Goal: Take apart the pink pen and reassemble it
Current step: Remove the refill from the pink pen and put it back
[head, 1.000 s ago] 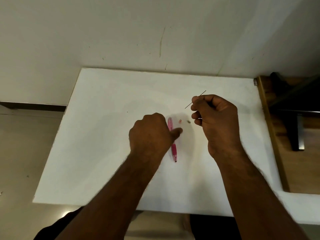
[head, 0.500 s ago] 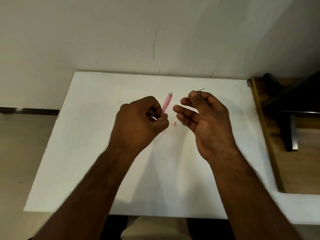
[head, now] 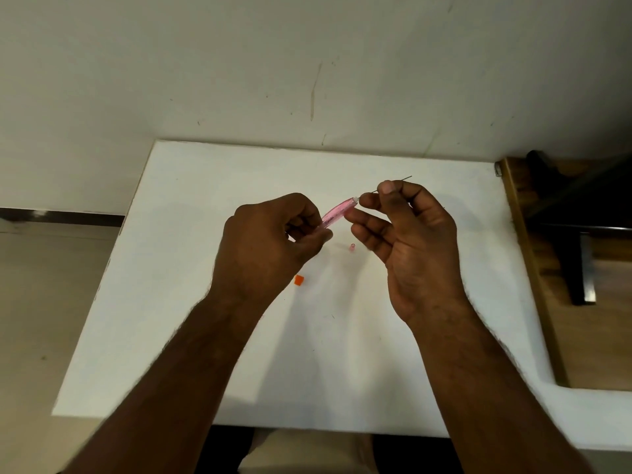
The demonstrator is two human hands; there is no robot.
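Observation:
My left hand (head: 270,246) grips the pink pen barrel (head: 337,213) above the white table (head: 178,275), with the barrel's open end pointing up and right. My right hand (head: 410,241) pinches a thin dark refill (head: 407,178) between thumb and forefinger, its lower end close to the barrel's opening. A small pink pen piece (head: 352,248) lies on the table between my hands. A small orange piece (head: 299,280) lies on the table just below my left hand.
The table stands against a pale wall. A wooden surface (head: 602,323) with a dark stand (head: 581,268) adjoins the table's right edge. Floor shows to the left of the table.
My left hand has lifted the pink barrel off the table and tilted it toward my right hand. My right hand has brought the refill's end to the barrel's opening.

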